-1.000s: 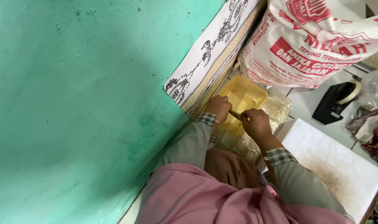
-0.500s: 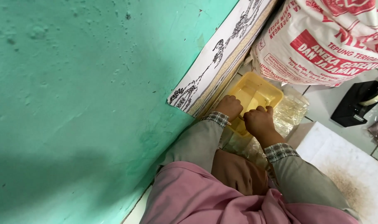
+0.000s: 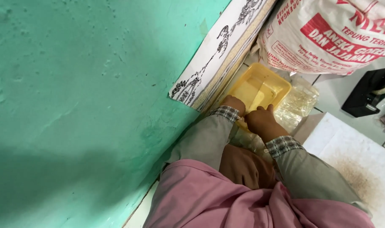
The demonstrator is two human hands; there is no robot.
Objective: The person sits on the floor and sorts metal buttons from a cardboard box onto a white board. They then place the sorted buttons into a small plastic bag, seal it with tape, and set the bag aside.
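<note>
Rising along the left is a green wall [image 3: 74, 93], with a white patterned board [image 3: 218, 50] leaning against its foot, and just beside that a person's left hand [image 3: 234, 103] is resting, fingers curled, on the near rim of a yellow plastic tray [image 3: 273, 80] sitting on the floor. Close by, the right hand [image 3: 260, 120] is bunching at the same rim, though I cannot tell what it is pinching. Lying further right are clear plastic bags [image 3: 300, 101], a white sack [image 3: 332, 33] and a white slab [image 3: 353, 160].
</note>
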